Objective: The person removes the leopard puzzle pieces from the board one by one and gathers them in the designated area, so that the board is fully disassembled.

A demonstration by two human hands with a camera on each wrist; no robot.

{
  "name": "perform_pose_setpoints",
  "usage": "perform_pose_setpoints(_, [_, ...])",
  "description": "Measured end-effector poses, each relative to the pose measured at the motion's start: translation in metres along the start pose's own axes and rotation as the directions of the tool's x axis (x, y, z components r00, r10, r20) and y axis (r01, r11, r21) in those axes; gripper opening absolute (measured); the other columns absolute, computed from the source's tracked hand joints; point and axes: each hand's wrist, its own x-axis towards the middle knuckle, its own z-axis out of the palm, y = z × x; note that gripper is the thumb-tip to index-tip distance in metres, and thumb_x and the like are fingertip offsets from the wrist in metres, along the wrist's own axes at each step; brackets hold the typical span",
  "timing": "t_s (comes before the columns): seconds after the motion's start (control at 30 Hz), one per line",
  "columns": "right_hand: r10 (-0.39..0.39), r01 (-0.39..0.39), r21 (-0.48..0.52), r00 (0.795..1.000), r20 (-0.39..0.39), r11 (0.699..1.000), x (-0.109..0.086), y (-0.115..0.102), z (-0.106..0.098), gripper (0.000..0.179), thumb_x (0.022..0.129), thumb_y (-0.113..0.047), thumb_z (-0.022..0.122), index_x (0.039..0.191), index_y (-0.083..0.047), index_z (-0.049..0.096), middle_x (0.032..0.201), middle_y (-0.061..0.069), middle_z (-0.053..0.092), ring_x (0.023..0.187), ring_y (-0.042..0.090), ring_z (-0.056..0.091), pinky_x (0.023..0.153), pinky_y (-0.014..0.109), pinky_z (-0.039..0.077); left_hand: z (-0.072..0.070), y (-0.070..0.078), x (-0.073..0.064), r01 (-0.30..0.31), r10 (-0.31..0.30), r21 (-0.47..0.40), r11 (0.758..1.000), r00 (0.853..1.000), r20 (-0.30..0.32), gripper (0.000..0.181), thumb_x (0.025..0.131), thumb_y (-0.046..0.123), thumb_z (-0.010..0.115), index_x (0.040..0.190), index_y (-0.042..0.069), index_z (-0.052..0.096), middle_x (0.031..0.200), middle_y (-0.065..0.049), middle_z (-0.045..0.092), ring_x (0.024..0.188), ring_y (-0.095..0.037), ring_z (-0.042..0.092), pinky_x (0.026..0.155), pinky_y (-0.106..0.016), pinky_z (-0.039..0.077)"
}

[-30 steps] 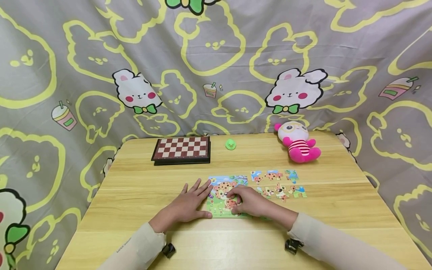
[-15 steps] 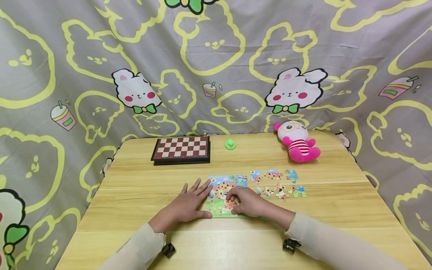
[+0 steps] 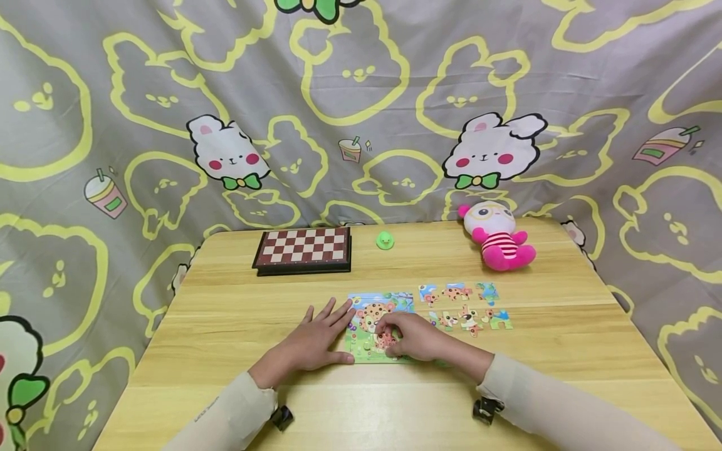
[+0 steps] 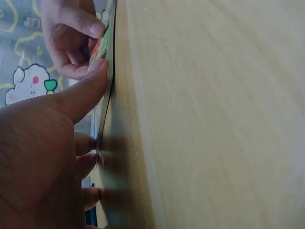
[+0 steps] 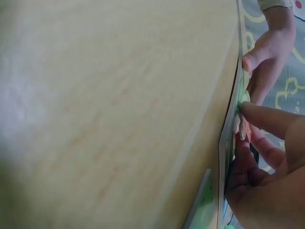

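Observation:
A jigsaw puzzle board (image 3: 354, 351) with a spotted leopard picture lies flat on the wooden table. My left hand (image 3: 313, 343) rests with spread, straight fingers at its left edge; the thumb touches the lower corner. Over the board's lower middle, my right hand (image 3: 422, 338) pinches an orange and green puzzle piece (image 5: 245, 129) between thumb and fingers. That piece looks tilted against the board in the right wrist view. Part of the board's right side is hidden beneath the right hand. Two rows of loose puzzle pieces (image 3: 468, 319) lie right of the board.
A folded chessboard (image 3: 304, 247) sits at the back left. Beside it stands a small green rubber duck (image 3: 385, 240). A pink plush panda (image 3: 499, 241) sits at the back right. Another green piece (image 5: 204, 202) lies near the board's front right, mostly behind the right wrist.
My right hand has shifted very slightly left over the board, with the orange and green puzzle piece in its fingers. The left hand has stayed in place.

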Motion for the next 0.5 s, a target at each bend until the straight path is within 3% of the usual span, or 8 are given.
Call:
perform_pose_setpoints(0.23, [0.005, -0.005, 0.029, 1.0, 0.004, 1.0, 0.0012, 0.003, -0.0006, 0.021, 0.093, -0.011, 0.077, 0.112, -0.017, 0.07, 0.097, -0.005, 0.065, 0.083, 0.011, 0.057, 0.072, 0.029, 0.047, -0.0048, 0.0027, -0.0017, -0.014, 0.014, 0.007, 1.0, 1.0, 0.0, 0.098, 0.093, 0.07, 0.057, 0.167, 0.018, 0.018, 0.174, -0.001, 0.008, 0.159, -0.039, 0.006, 0.118, -0.074, 0.013])
perform_pose_setpoints(0.5, [0.011, -0.011, 0.041, 1.0, -0.004, 0.999, 0.0014, 0.0034, -0.0004, 0.016, 0.096, -0.013, 0.074, 0.111, -0.018, 0.071, 0.094, -0.007, 0.068, 0.082, 0.011, 0.06, 0.069, 0.03, 0.049, -0.0042, 0.0029, -0.0011, 0.0, 0.0, 0.02, 1.0, 1.0, 0.008, 0.099, 0.093, 0.072, 0.056, 0.167, 0.02, 0.018, 0.174, 0.001, 0.007, 0.159, -0.037, 0.005, 0.119, -0.073, 0.013])
